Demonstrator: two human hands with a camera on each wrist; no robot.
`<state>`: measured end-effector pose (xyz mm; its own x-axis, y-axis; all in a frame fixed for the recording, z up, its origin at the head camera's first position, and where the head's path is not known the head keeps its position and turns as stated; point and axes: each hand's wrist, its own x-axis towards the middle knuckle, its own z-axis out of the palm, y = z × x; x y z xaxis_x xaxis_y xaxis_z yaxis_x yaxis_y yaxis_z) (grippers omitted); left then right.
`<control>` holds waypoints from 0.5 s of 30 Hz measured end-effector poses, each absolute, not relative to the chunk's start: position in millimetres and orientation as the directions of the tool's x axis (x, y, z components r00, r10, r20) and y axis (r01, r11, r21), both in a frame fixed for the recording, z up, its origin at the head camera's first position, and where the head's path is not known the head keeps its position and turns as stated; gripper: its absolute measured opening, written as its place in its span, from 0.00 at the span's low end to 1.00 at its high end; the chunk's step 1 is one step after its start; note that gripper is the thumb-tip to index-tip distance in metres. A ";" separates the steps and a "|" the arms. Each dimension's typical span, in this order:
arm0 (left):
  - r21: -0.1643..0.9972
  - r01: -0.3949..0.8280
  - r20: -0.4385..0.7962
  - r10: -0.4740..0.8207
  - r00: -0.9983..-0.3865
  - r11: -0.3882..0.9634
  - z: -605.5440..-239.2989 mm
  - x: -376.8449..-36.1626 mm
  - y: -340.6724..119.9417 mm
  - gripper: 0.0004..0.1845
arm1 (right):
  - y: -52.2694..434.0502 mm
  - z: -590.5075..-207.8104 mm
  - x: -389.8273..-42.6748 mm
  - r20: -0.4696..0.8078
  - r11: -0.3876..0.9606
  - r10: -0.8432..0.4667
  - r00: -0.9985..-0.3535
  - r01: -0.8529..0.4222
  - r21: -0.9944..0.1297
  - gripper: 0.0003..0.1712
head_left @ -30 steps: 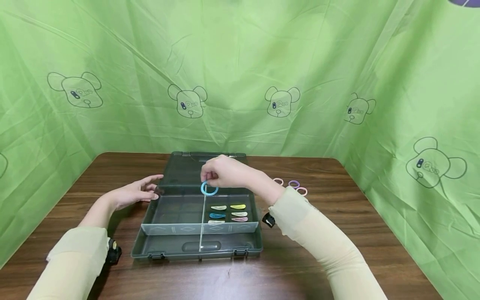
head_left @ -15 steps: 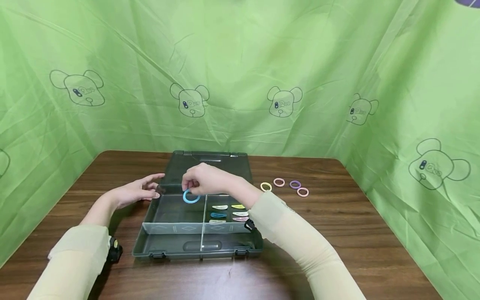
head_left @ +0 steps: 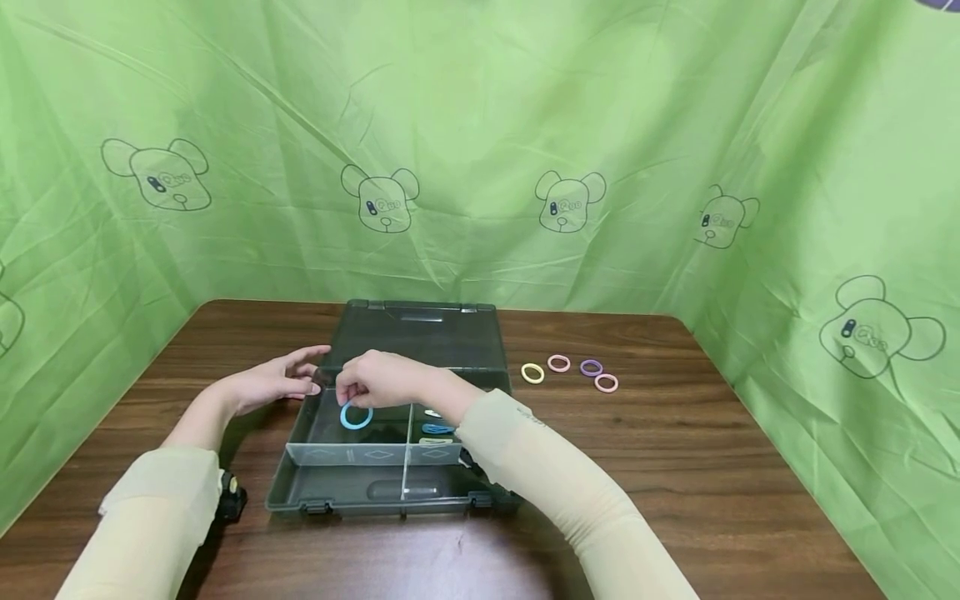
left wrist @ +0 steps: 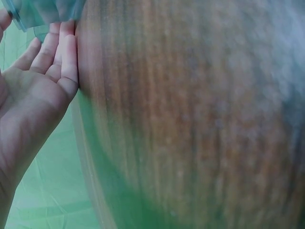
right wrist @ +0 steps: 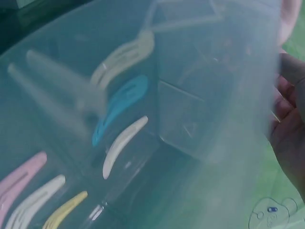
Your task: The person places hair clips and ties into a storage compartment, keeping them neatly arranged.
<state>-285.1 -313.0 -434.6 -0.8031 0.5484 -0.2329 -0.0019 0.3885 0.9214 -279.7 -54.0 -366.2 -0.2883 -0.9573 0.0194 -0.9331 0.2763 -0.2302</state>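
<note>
The right hand (head_left: 375,379) has carried the blue hair ring (head_left: 356,416), pinched in its fingers, leftward over the organizer box's (head_left: 390,492) left compartment; four rings (head_left: 569,372) wait near the desk's far-right edge. The left hand (head_left: 273,385) rests open at the box's left rim.

Translucent plastic case (head_left: 420,333), wood-grain table (head_left: 712,450)

Open case (head_left: 390,492) at centre of counter (head_left: 712,467), lid (head_left: 420,333) behind. Ring (head_left: 356,416) in left compartment, under right hand (head_left: 375,379); clips (head_left: 437,428) in right compartment. Left hand (head_left: 273,385) touching left rim. Four loose rings (head_left: 570,372) right of case.
</note>
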 end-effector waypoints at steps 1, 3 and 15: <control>0.920 -0.002 -0.235 0.549 -0.802 0.391 -434.5 -285.3 -313.2 0.41 | -57.0 -368.9 -280.2 0.018 0.270 -0.959 -0.282 -0.933 -0.238 0.04; 0.920 0.002 -0.235 0.554 -0.799 0.392 -433.9 -285.3 -313.2 0.41 | -62.6 -373.6 -280.5 0.011 0.260 -0.962 -0.272 -0.930 -0.258 0.04; 0.929 0.009 -0.220 0.570 -0.792 0.371 -434.3 -284.1 -313.7 0.40 | -83.0 -393.9 -276.1 -0.030 0.260 -0.963 -0.267 -0.899 -0.352 0.04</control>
<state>-284.1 -313.7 -434.3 -0.7918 0.5699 -0.2197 0.0094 0.3711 0.9285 -276.1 -83.0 -393.9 -0.2674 -0.9631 -0.0295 -0.8989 0.2604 -0.3523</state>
